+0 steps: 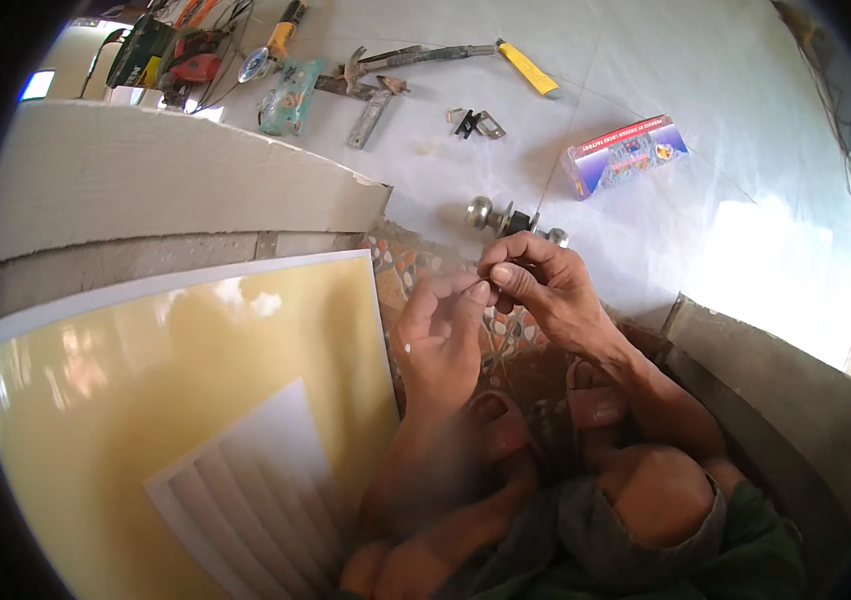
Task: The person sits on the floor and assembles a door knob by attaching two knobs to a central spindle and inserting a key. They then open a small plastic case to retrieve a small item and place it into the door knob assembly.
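My left hand (443,335) and my right hand (556,290) meet in front of me, thumbs and fingertips pinched together. Whatever is between the fingertips is too small and hidden to name. A small pale spot shows on the left palm, and I cannot tell what it is. Just beyond the right hand, a round metal doorknob set (483,213) lies on the floor, partly covered by the fingers. Farther off are small metal latch parts (479,124) and a blue and red cardboard box (630,157).
A glossy yellow door panel (246,330) with a white louvred section (246,490) stands at left. Low wall ends flank me, left (176,150) and right (776,400). On the far tiles lie a hammer (416,58), a chisel-like tool (370,118), a plastic bag (291,97) and power tools (194,68).
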Demonstrator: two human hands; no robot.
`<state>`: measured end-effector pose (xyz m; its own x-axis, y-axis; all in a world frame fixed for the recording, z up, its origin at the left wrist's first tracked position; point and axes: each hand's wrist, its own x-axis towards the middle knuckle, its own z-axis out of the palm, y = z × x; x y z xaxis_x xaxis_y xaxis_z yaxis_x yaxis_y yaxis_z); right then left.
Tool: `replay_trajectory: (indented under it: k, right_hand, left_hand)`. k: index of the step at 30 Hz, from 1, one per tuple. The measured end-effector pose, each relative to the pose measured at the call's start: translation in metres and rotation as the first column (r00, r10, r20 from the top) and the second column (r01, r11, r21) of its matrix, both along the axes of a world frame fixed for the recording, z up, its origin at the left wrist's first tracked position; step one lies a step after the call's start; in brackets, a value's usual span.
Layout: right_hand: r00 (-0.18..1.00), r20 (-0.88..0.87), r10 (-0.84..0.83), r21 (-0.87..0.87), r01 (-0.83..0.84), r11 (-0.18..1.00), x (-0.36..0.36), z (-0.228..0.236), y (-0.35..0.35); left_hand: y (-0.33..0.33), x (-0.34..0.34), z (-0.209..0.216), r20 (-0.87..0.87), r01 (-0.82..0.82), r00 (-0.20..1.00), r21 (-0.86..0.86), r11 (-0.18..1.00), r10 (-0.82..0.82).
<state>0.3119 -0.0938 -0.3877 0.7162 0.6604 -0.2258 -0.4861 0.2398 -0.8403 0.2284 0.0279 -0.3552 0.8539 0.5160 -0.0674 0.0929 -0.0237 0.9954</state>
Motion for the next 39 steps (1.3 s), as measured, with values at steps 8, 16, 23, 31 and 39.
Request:
replay_trajectory:
  k: [8, 16, 23, 31, 39]
  right_hand:
    - [0.996, -0.061, 0.061, 0.137, -0.052, 0.989, -0.015, 0.017, 0.0]
    - [0.995, -0.066, 0.078, -0.022, -0.079, 0.997, -0.012, 0.004, 0.001]
    - [0.818, 0.549, 0.169, -0.298, 0.003, 0.954, -0.003, -0.007, -0.008]
    - [0.701, 0.629, 0.337, -0.365, -0.118, 0.924, 0.001, -0.017, -0.011]
    - [0.828, 0.386, 0.406, -0.417, -0.235, 0.878, -0.007, -0.001, -0.01]
  left_hand:
    - [0.009, -0.015, 0.022, 0.034, 0.1, 0.994, -0.022, 0.995, -0.099]
    - [0.007, -0.009, 0.002, -0.04, 0.012, 0.999, 0.074, 0.997, -0.009]
    - [0.031, -0.02, -0.021, -0.111, 0.19, 0.977, 0.077, 0.979, -0.181]
    - [0.038, -0.023, -0.016, -0.192, 0.285, 0.939, -0.033, 0.958, -0.286]
    - [0.041, -0.029, -0.026, -0.207, 0.268, 0.927, -0.22, 0.938, -0.313]
